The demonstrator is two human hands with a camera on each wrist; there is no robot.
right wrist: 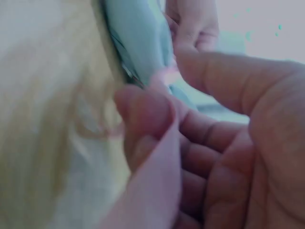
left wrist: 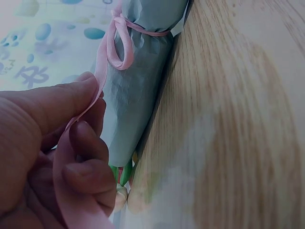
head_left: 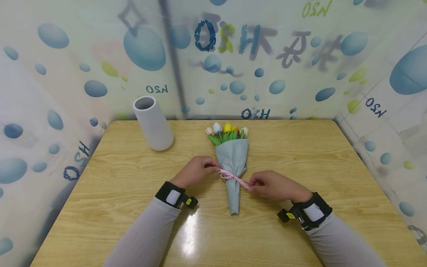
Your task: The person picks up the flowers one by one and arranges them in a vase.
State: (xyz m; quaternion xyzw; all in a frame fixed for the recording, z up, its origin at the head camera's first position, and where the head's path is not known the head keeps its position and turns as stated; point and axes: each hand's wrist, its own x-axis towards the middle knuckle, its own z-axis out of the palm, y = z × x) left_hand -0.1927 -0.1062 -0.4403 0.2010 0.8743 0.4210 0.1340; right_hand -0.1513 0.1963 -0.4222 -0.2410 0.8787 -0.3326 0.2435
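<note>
A bouquet of tulips (head_left: 227, 128) in blue-grey wrapping paper (head_left: 232, 155) lies on the table, blooms toward the back wall. Around its narrow waist runs a pink ribbon (head_left: 229, 175), tied with a loop that shows clearly in the left wrist view (left wrist: 125, 50). My left hand (head_left: 199, 170) pinches one ribbon end between thumb and fingers, left of the bouquet. On the other side my right hand (head_left: 275, 184) holds the ribbon's other end. In the right wrist view, a pink ribbon tail (right wrist: 152, 181) hangs down past the fingers; that view is blurred.
A white vase (head_left: 154, 124) stands upright at the table's back left. The wooden table (head_left: 287, 148) meets a patterned wall covering (head_left: 213, 96) at its far edge. Similar covering hangs along the left and right sides.
</note>
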